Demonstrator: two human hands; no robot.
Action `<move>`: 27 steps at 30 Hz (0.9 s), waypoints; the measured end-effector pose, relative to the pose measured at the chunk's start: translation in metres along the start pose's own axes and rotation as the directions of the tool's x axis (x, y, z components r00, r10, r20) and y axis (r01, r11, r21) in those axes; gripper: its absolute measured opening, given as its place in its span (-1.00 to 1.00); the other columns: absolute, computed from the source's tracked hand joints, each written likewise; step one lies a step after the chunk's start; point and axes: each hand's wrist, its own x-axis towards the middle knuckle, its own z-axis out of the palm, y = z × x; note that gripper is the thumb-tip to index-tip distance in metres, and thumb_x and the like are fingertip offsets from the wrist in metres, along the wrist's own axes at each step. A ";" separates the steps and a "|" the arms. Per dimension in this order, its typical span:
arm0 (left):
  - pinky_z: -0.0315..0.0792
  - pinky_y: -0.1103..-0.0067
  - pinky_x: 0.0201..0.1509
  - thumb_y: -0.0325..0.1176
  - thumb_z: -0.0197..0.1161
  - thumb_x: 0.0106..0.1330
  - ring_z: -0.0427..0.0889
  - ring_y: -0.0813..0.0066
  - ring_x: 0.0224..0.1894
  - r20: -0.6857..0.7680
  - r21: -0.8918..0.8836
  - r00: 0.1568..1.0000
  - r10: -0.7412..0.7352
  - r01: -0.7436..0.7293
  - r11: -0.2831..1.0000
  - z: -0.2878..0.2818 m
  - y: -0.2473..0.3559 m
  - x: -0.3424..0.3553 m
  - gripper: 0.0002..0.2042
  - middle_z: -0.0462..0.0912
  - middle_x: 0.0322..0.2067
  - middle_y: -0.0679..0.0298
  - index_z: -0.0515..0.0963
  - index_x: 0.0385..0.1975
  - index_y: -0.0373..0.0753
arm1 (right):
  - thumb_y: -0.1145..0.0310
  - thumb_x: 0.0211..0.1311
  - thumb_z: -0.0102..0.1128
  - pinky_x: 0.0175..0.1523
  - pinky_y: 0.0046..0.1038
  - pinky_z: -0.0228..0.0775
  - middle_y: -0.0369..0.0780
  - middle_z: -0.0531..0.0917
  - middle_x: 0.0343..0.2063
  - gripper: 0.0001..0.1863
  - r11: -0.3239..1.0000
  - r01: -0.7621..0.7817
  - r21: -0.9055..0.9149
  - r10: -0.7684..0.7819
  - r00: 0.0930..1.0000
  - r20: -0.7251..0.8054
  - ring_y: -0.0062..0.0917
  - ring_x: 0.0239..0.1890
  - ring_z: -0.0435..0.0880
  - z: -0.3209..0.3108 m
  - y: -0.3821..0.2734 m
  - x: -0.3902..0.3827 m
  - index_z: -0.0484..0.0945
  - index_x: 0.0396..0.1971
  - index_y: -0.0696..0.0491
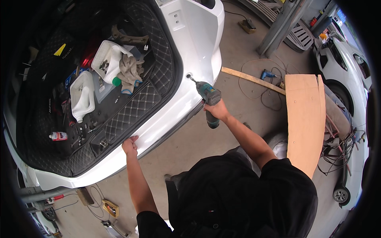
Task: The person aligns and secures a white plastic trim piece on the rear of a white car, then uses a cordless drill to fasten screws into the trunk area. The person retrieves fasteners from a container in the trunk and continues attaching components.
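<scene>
Your right hand (216, 111) is clamped on the cordless drill (209, 99), bit at the bumper hole (187, 75); your left hand (130, 145) braces the white bumper (166, 119) edge — judged mid-fastening, so keep the bit square.

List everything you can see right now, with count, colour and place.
car rear body: one, white, boot open, centre left
quilted boot liner: one, black, inside boot
plastic jugs: two, white, in boot
gloves: a pair, grey, beside upper jug
spray can: one, white-red, boot left
cordless drill: one, teal-black, bit at body hole
wooden board: one, tan, right
second car: one, white, far right
left hand: on boot edge
right hand: grip closed on drill
</scene>
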 end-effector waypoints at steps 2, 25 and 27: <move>0.00 0.67 -0.81 -0.56 -0.12 -0.13 0.13 0.63 -0.82 -0.006 -0.013 1.000 0.004 -0.004 1.000 0.000 -0.001 0.002 -0.78 0.65 -0.40 -0.14 0.46 -0.50 -0.44 | 0.53 -0.09 0.22 -0.25 -0.47 0.48 -0.25 0.65 -0.44 -0.79 1.000 -0.006 0.001 0.006 1.000 0.009 -0.57 -0.38 0.60 -0.001 0.000 0.001 0.56 -0.36 0.19; 0.07 0.72 -0.77 -0.52 -0.02 0.05 0.25 0.64 -0.74 0.002 -0.370 1.000 -0.031 0.030 0.928 -0.021 -0.025 -0.018 -0.87 0.62 -0.44 0.13 0.45 -0.43 -0.29 | 0.41 -0.17 0.40 -0.21 -0.41 0.49 -0.11 0.66 -0.39 -0.58 0.817 0.327 -0.474 -0.159 0.920 0.359 -0.44 -0.34 0.66 -0.005 -0.023 -0.067 0.54 -0.21 0.15; 0.19 0.74 -0.74 -0.49 0.00 0.14 0.31 0.61 -0.69 0.179 -0.576 0.980 -0.085 0.174 0.799 -0.024 -0.049 -0.038 -0.92 0.50 -0.54 0.29 0.44 -0.42 -0.19 | 0.39 -0.15 0.41 -0.13 -0.40 0.49 -0.10 0.65 -0.29 -0.53 0.772 0.466 -0.432 -0.189 0.817 0.544 -0.38 -0.25 0.66 0.032 -0.021 -0.088 0.52 -0.15 0.14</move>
